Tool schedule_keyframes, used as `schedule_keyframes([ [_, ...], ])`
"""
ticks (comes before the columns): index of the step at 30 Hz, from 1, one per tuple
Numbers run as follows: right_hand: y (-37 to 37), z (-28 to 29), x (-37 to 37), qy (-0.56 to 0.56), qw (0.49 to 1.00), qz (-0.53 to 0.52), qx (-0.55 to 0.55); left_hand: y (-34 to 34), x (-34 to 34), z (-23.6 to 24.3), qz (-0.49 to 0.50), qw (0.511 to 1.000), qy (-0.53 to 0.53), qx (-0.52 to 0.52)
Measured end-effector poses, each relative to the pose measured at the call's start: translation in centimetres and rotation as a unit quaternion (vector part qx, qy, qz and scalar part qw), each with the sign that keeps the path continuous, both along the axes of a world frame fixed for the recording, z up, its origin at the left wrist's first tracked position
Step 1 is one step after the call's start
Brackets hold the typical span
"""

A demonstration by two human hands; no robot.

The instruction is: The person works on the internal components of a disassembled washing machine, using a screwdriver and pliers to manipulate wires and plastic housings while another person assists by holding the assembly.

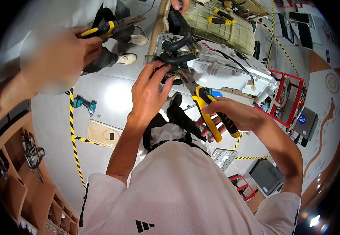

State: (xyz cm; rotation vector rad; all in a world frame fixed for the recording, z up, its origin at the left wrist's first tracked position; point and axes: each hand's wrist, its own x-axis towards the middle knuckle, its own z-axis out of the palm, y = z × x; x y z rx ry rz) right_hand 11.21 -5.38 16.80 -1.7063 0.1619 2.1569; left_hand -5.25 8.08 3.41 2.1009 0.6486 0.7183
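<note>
My right hand grips the yellow-and-black handles of long-nose pliers. The jaws reach the lower end of a bent black rubber hose on a white appliance housing. Whether they bite on the hose or on a clamp there, I cannot tell. From the left, my left hand closes its fingertips on the same hose end, beside a ribbed grey pipe stub. The fingers partly cover that joint. Loose wires with a connector lie across the housing.
At the left, a co-worker's hand holds other pliers; another person's hand touches the top. More yellow-and-black tools rest on a cream panel. A teal drill lies on the floor, and a red rack stands right.
</note>
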Motion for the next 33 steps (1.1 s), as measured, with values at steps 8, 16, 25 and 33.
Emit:
schedule_keyframes([
  [8,-2.1,-0.5,1.2,0.081,0.997,-0.011,0.008,1.1,0.4,1.0,-0.008,0.993,0.052,0.109],
  [16,-8.7,3.5,5.8,-0.117,0.986,-0.004,0.115,0.7,0.7,2.2,-0.013,0.979,0.096,0.179],
  [25,-8.4,-5.1,25.4,-0.687,0.619,0.356,0.131,-1.1,1.7,3.2,-0.021,0.945,0.214,0.248],
  [33,-7.1,-17.7,34.2,-0.650,0.515,0.494,0.260,-3.0,2.9,4.4,0.042,0.907,0.344,0.239],
])
